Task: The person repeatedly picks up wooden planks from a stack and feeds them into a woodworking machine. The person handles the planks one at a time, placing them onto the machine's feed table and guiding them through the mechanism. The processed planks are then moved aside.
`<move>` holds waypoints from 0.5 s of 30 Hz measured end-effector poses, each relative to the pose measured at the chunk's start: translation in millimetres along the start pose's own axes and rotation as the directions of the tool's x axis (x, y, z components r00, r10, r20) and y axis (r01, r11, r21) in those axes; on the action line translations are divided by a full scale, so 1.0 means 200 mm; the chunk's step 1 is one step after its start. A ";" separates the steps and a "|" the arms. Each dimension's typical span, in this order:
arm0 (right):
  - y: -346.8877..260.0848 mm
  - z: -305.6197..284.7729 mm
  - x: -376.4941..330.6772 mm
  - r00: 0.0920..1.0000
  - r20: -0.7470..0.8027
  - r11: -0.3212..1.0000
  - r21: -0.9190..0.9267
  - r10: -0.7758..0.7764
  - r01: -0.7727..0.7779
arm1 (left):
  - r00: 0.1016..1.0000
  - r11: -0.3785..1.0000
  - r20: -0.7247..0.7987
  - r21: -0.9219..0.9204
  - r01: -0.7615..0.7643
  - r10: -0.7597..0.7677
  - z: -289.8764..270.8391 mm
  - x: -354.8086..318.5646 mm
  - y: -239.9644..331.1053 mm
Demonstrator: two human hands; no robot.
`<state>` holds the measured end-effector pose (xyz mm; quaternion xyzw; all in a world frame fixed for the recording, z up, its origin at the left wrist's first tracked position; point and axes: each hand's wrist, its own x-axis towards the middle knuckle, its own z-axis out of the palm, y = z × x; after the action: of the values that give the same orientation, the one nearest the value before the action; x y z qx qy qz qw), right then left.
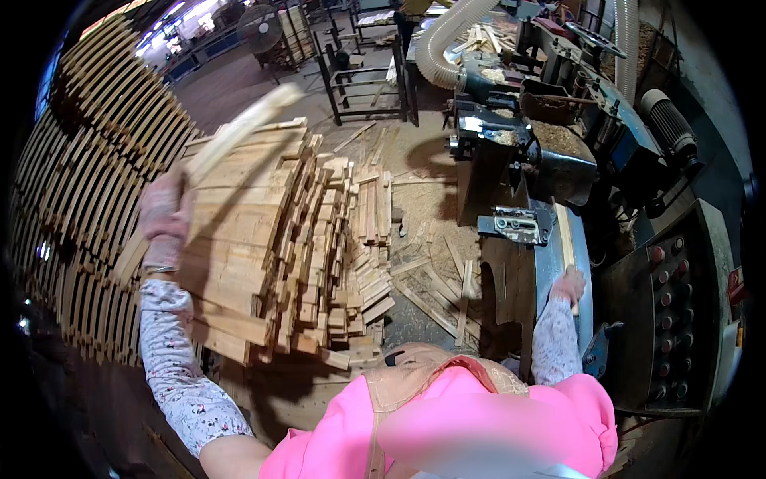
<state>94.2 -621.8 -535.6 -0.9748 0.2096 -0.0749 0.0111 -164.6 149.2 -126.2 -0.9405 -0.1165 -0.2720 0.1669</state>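
My left hand (165, 217), in a pinkish work glove, is closed round a long wooden board (243, 132). It holds the board slanting over a tall stack of pale wooden boards (231, 247), and the far end is a little blurred. On the right, my gloved right hand (568, 286) grips the near end of a narrow wooden strip (565, 235). That strip lies lengthwise on the metal bed (546, 275) of a woodworking machine (550, 152), its far end pointing into the machine. A metal guide block (515, 225) sits left of the strip.
A slanted control panel (670, 319) with several round buttons stands right of the bed. Curved slats (72, 223) are piled high at far left. Loose offcuts (447, 295) and sawdust cover the floor between stack and machine. A ribbed hose (439, 48) and a black metal rack (367, 84) stand farther back.
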 end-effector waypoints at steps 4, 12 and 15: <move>-0.39 -0.19 0.22 0.927 0.068 0.478 0.869 -0.370 0.127 | 0.874 0.869 -0.131 -0.115 -0.482 0.468 -0.05 0.05 0.72; -0.73 -1.06 -0.79 0.386 0.186 0.236 0.968 -0.903 0.084 | 0.737 0.757 -0.579 0.637 0.144 0.347 0.12 -0.17 1.62; -0.20 -0.80 -0.61 0.683 0.314 0.310 0.941 -0.659 -0.134 | 0.982 0.975 -0.183 -0.222 0.003 -0.044 -0.22 -0.29 1.03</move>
<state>-23.8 -533.6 -392.5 -0.7673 -0.0690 0.1721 0.6139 -169.4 -62.8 -175.3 -0.9221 -0.0806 -0.3721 0.0684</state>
